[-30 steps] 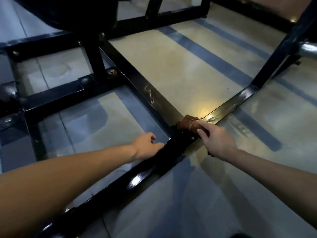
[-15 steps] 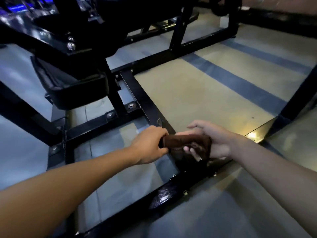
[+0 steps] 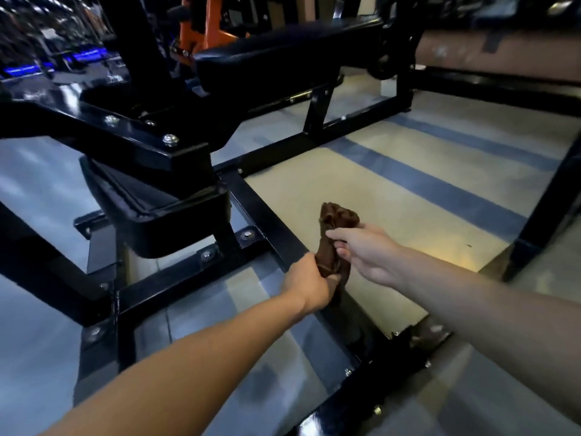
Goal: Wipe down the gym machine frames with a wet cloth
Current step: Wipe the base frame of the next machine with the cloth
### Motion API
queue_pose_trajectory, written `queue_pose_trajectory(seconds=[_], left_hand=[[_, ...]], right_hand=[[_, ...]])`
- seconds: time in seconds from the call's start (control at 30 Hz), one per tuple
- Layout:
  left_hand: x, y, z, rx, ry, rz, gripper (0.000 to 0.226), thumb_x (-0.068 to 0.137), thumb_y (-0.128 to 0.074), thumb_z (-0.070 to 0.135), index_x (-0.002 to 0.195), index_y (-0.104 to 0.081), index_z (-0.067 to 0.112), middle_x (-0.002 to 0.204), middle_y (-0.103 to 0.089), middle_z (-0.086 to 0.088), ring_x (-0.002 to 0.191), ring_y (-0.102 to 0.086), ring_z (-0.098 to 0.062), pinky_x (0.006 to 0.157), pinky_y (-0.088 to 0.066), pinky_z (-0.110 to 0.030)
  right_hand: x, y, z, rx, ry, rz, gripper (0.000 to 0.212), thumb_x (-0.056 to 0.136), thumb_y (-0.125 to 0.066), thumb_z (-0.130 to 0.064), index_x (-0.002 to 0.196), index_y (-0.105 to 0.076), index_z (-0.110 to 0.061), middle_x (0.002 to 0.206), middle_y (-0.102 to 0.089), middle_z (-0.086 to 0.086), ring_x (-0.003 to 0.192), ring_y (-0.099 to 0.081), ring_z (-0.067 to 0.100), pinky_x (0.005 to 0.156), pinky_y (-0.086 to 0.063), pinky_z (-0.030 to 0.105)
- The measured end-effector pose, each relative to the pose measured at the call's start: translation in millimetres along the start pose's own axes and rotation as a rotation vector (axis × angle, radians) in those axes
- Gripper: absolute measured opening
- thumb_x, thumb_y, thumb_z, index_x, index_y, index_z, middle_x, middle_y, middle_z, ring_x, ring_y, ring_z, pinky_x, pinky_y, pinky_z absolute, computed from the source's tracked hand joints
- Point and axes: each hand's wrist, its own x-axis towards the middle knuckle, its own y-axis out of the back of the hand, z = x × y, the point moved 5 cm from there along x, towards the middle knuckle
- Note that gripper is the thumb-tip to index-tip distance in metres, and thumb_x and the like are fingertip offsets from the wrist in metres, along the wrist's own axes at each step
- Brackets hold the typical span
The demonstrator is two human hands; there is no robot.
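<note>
Gripping the lower end of the brown cloth, the left hand has its fingers curled round the bunched fabric, while the right hand pinches the cloth higher up between thumb and fingertips, so the cloth stands stretched upright between them, lifted clear above the black frame bar. The step looks like refolding or wringing the cloth; it would go best if the two hands pull evenly and turn a clean, damp face outward before pressing it flat along the bar. Both forearms reach forward and converge, the left wrist bent inward, the right palm turned left. Beyond lie the padded seat and the striped floor
</note>
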Motion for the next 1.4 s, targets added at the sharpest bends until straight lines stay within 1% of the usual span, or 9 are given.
queue_pose_trajectory(seconds=[0.13,0.3,0.53,0.8,0.93,1.03,1.13,1.3,1.4], left_hand=[[11,2,-11,-0.354,-0.018,-0.179,0.037,0.086,-0.080,0.032,0.114,-0.057,0.023,0.107,-0.071,0.001,0.098,-0.069,-0.016,0.090,-0.059,-0.036],[26,34,4,-0.731,-0.065,-0.032,0.010,0.098,-0.054,0.011,0.101,-0.064,0.011,0.078,-0.065,-0.005,0.055,-0.061,-0.006,0.052,-0.049,-0.020],[49,38,-15,-0.702,0.047,0.095,0.041,0.098,-0.063,0.043,0.081,-0.071,0.007,0.067,-0.066,0.000,0.065,-0.059,-0.019,0.064,-0.041,-0.033],[37,43,-16,-1.225,0.239,0.011,0.028,0.097,-0.042,0.005,0.086,-0.068,0.001,0.080,-0.071,-0.017,0.068,-0.069,-0.021,0.085,-0.062,-0.034],[32,55,-27,-0.957,0.207,0.001,0.020,0.098,-0.048,-0.006,0.100,-0.066,0.001,0.101,-0.075,-0.023,0.077,-0.071,-0.025,0.069,-0.064,-0.027],[33,79,-37,-0.500,0.168,0.057,0.010,0.098,-0.062,0.018,0.106,-0.063,0.012,0.078,-0.072,-0.009,0.056,-0.061,-0.019,0.046,-0.046,-0.025],[36,96,-42,-0.222,0.173,0.090,0.029,0.085,-0.079,0.039,0.099,-0.071,0.016,0.073,-0.065,0.000,0.063,-0.058,-0.014,0.055,-0.043,-0.026],[41,80,-31,-0.379,0.224,0.127,0.028,0.093,-0.072,0.034,0.106,-0.070,0.008,0.097,-0.077,-0.012,0.091,-0.075,-0.027,0.085,-0.063,-0.045],[37,62,-31,-0.547,0.292,0.148,0.022,0.102,-0.059,0.031,0.112,-0.068,0.014,0.090,-0.078,-0.007,0.082,-0.076,-0.023,0.077,-0.065,-0.043]], right_hand=[[-8,-5,-17,-0.280,0.114,0.040,0.008,0.105,-0.059,-0.018,0.107,-0.063,-0.026,0.088,-0.065,0.001,0.073,-0.057,0.011,0.061,-0.046,0.021],[-6,-15,-31,-0.520,0.124,0.076,0.024,0.105,-0.060,-0.023,0.128,-0.059,-0.016,0.091,-0.066,0.002,0.074,-0.059,0.010,0.055,-0.045,0.019],[5,-19,-51,-0.765,0.186,-0.005,0.038,0.104,-0.062,-0.030,0.140,-0.061,-0.016,0.128,-0.068,0.003,0.113,-0.065,0.018,0.094,-0.053,0.030],[25,-42,-11,-0.874,0.430,-0.179,0.024,0.108,-0.048,-0.025,0.119,-0.069,-0.026,0.105,-0.074,-0.008,0.101,-0.069,0.010,0.091,-0.055,0.030],[49,-57,2,-0.792,0.389,-0.258,0.031,0.100,-0.044,-0.040,0.121,-0.061,-0.025,0.110,-0.070,0.000,0.107,-0.067,0.017,0.095,-0.054,0.037],[62,-63,1,-0.654,0.321,-0.365,0.021,0.107,-0.048,-0.033,0.124,-0.051,-0.022,0.113,-0.068,-0.001,0.101,-0.067,0.008,0.084,-0.055,0.024],[69,-62,4,-0.559,0.275,-0.476,0.016,0.109,-0.049,-0.022,0.119,-0.060,-0.024,0.108,-0.073,-0.003,0.085,-0.071,-0.001,0.068,-0.054,0.013],[79,-50,18,-0.399,0.226,-0.466,0.026,0.109,-0.047,-0.018,0.115,-0.072,-0.022,0.109,-0.078,0.004,0.103,-0.073,0.018,0.083,-0.056,0.029],[79,-44,24,-0.408,0.184,-0.466,0.034,0.106,-0.042,-0.021,0.113,-0.072,-0.036,0.116,-0.076,0.000,0.114,-0.069,0.019,0.096,-0.052,0.036]])
